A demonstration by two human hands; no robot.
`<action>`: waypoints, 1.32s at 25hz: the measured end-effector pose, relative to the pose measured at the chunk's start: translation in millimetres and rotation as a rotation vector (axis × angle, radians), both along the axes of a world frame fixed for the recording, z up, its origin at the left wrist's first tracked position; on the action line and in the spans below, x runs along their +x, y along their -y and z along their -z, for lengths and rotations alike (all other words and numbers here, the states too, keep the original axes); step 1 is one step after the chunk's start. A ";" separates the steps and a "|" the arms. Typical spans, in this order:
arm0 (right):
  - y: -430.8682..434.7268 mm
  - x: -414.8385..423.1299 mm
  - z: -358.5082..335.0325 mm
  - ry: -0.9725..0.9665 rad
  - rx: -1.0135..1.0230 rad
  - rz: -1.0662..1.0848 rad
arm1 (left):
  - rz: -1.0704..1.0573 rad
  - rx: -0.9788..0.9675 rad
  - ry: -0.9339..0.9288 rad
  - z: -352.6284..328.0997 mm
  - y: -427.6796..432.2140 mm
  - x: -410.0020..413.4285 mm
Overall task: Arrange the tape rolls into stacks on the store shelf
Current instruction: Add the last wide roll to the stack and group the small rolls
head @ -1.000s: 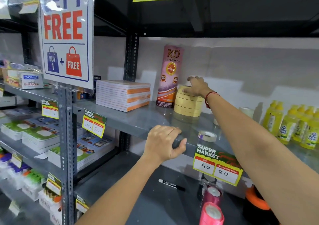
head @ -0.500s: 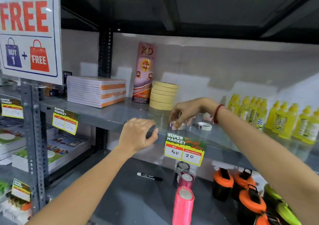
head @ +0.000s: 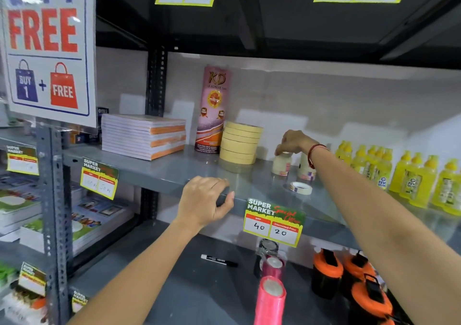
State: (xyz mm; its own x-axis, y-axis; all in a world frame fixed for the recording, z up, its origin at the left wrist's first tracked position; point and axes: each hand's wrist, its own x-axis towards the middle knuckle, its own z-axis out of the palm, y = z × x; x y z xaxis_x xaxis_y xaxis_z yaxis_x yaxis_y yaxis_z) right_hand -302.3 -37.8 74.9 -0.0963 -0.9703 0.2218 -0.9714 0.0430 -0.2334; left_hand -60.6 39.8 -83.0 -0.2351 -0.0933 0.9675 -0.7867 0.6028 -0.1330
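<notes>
A tall stack of wide cream tape rolls (head: 239, 145) stands on the grey middle shelf (head: 159, 172) beside a pink KD tape pack (head: 213, 110). To its right stand two short stacks of small cream rolls (head: 281, 166) (head: 304, 172). My right hand (head: 294, 141) reaches over the left small stack, fingertips pinching the top small roll (head: 284, 153) that rests on it. One loose small roll (head: 301, 188) lies flat nearer the shelf front. My left hand (head: 204, 200) curls over the shelf's front edge.
Stacked notebooks (head: 143, 136) sit left of the tapes and yellow glue bottles (head: 409, 172) crowd the right. A price tag (head: 274, 221) hangs on the shelf edge. Below lie a black marker (head: 219, 260), pink rolls (head: 272, 297) and orange-black dispensers (head: 349, 275).
My right hand left the wide-roll stack, came forward to a small roll at the shelf front, then moved back and right onto the small stack. The left hand stayed on the edge.
</notes>
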 end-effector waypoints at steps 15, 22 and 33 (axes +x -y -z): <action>-2.6 4.4 24.1 0.083 -0.014 0.014 | 0.007 0.009 -0.019 1.0 0.7 -0.9; -36.3 6.4 2.0 -0.002 -0.084 0.002 | 0.003 0.057 -0.022 0.8 -3.9 -1.6; -63.4 9.7 21.1 -0.069 0.431 0.045 | 0.014 0.067 -0.021 0.0 -9.7 -1.6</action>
